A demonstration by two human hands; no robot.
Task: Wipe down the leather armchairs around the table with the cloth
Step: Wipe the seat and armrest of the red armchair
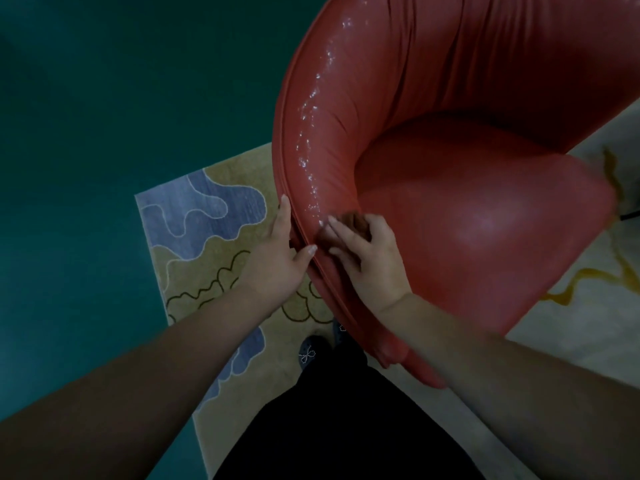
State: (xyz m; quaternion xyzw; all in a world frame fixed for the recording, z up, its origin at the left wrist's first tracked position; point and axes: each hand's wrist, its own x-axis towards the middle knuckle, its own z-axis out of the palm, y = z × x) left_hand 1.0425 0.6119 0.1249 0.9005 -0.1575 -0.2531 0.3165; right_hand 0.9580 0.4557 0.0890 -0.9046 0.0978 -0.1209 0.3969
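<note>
The right hand (367, 258) presses a dark cloth (349, 225) against the inner face of the red armchair (450, 133) at its curved arm, fingers curled round the bunched fabric. The left hand (277, 251) rests spread on the outer rim of the same arm, thumb on top, fingers behind. A wet streak (311, 140) glistens along the rim above; a patterned rug (207, 237) lies below.
</note>
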